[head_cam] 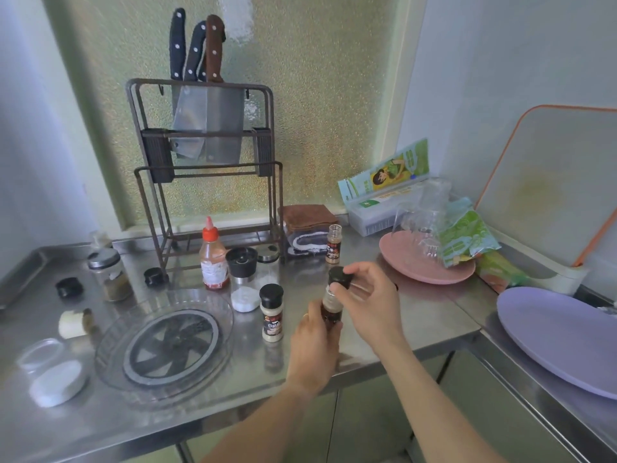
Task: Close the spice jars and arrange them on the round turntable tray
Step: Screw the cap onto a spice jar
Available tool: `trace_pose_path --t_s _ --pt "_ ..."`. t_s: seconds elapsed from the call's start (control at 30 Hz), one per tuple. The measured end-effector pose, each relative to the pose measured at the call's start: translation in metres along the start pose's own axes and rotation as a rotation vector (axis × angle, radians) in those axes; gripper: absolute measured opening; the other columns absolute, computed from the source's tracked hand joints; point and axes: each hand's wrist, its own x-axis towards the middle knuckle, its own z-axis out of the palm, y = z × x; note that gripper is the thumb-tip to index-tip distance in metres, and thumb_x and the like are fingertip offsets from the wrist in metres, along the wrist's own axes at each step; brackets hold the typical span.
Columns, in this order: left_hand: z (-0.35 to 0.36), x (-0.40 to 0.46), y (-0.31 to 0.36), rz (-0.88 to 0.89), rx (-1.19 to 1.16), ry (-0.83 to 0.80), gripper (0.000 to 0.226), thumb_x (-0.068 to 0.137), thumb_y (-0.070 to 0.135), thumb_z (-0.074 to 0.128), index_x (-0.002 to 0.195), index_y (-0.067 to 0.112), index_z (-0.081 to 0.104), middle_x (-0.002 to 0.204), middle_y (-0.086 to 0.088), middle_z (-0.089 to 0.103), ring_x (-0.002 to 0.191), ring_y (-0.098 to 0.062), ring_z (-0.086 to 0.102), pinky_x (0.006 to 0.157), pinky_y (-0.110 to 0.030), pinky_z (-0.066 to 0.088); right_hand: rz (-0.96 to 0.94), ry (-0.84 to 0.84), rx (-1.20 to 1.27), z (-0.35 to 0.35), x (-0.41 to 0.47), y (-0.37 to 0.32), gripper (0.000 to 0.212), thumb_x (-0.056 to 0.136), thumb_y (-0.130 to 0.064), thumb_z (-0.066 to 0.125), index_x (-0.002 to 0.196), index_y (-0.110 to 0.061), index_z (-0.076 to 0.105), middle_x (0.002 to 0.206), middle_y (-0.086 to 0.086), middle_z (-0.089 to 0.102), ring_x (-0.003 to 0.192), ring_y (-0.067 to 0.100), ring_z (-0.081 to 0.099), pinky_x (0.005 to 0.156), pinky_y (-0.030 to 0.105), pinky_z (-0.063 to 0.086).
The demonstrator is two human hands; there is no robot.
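My left hand (312, 345) grips a small spice jar (331, 310) with a dark label above the counter's front edge. My right hand (367, 295) holds a black cap (340, 277) tilted on the jar's mouth. Left of them stands a capped jar of pale powder (272, 312). An uncapped spice jar (334, 243) stands further back by the folded cloths. The clear round turntable tray (110, 342), with a dark hub, lies bare at the left. Two loose black caps (69, 287) (154, 276) rest on the counter behind it.
A red-capped sauce bottle (213, 259), a grinder (242, 279), a metal-lidded glass jar (108, 274) and a knife rack (207, 162) stand at the back. A pink plate (400, 262) and a purple plate (551, 335) lie right. A white lid (56, 382) sits front left.
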Motion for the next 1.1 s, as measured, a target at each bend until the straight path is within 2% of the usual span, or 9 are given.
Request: trace_pose_path --t_s 0.17,0.37,0.47,0.6,0.73,0.83,0.97,1.03,1.1 --pt "0.001 -0.004 -0.006 0.031 -0.035 0.017 0.023 0.096 0.020 0.060 0.115 0.015 0.050 0.095 -0.005 0.069 0.087 -0.028 0.063 0.064 -0.036 0.040 0.006 -0.045 -0.069 0.003 -0.010 0.018 0.032 0.079 -0.008 0.085 0.099 -0.025 0.067 0.101 -0.009 0.076 0.097 0.006 0.073 0.097 0.034 0.059" --pt "0.003 -0.004 -0.008 0.048 -0.086 0.038 0.026 0.097 0.019 0.059 0.121 0.014 0.051 0.099 -0.004 0.068 0.090 -0.026 0.061 0.064 -0.024 0.029 -0.042 -0.038 -0.119 0.005 -0.010 0.026 0.029 0.080 -0.015 0.086 0.097 -0.027 0.067 0.100 -0.013 0.075 0.097 0.003 0.072 0.093 0.026 0.059" --pt "0.003 -0.005 -0.009 0.047 -0.055 0.036 0.025 0.097 0.018 0.058 0.120 0.011 0.051 0.098 -0.007 0.068 0.088 -0.029 0.062 0.064 -0.028 0.032 -0.062 -0.043 -0.181 0.007 -0.009 0.026 0.030 0.079 -0.017 0.086 0.096 -0.028 0.063 0.104 -0.012 0.070 0.099 0.005 0.069 0.093 0.028 0.058" --pt "0.001 -0.004 -0.008 0.052 -0.084 0.040 0.026 0.096 0.016 0.058 0.121 0.015 0.052 0.102 -0.003 0.070 0.091 -0.025 0.063 0.068 -0.028 0.036 -0.055 -0.071 -0.178 0.007 -0.012 0.024 0.029 0.084 -0.012 0.081 0.099 -0.030 0.064 0.108 -0.015 0.071 0.105 0.002 0.068 0.095 0.030 0.059" --pt "0.003 -0.004 -0.009 0.039 -0.057 0.032 0.024 0.095 0.014 0.057 0.118 0.012 0.052 0.099 -0.007 0.069 0.089 -0.030 0.063 0.066 -0.032 0.036 -0.104 -0.036 -0.244 0.010 -0.011 0.026 0.034 0.080 -0.016 0.084 0.097 -0.034 0.060 0.110 -0.009 0.064 0.103 0.002 0.065 0.092 0.033 0.059" --pt "0.003 -0.004 -0.010 0.045 -0.071 0.033 0.026 0.096 0.016 0.056 0.121 0.016 0.051 0.100 -0.005 0.070 0.091 -0.027 0.063 0.069 -0.035 0.043 -0.063 -0.048 -0.225 0.011 -0.011 0.025 0.034 0.082 -0.014 0.081 0.099 -0.035 0.060 0.111 -0.017 0.066 0.106 0.000 0.064 0.094 0.034 0.058" --pt "0.004 -0.005 -0.010 0.059 -0.054 0.040 0.019 0.097 0.015 0.054 0.115 0.011 0.052 0.096 -0.008 0.068 0.087 -0.030 0.062 0.065 -0.032 0.035 -0.105 -0.052 -0.262 0.010 -0.011 0.027 0.035 0.078 -0.018 0.084 0.098 -0.033 0.059 0.111 -0.010 0.060 0.103 0.003 0.063 0.092 0.032 0.059" --pt "0.003 -0.005 -0.010 0.069 -0.056 0.038 0.022 0.097 0.015 0.053 0.118 0.014 0.052 0.097 -0.005 0.069 0.087 -0.028 0.062 0.066 -0.033 0.038 -0.102 -0.088 -0.269 0.012 -0.011 0.027 0.036 0.080 -0.014 0.081 0.101 -0.034 0.059 0.112 -0.013 0.062 0.107 0.003 0.063 0.094 0.036 0.059" --pt "0.003 -0.005 -0.010 0.068 -0.043 0.040 0.019 0.096 0.013 0.054 0.115 0.011 0.052 0.095 -0.008 0.068 0.086 -0.030 0.062 0.065 -0.032 0.035 -0.129 -0.055 -0.317 0.013 -0.011 0.027 0.036 0.080 -0.019 0.082 0.100 -0.036 0.057 0.110 -0.015 0.061 0.105 0.002 0.062 0.093 0.036 0.059"
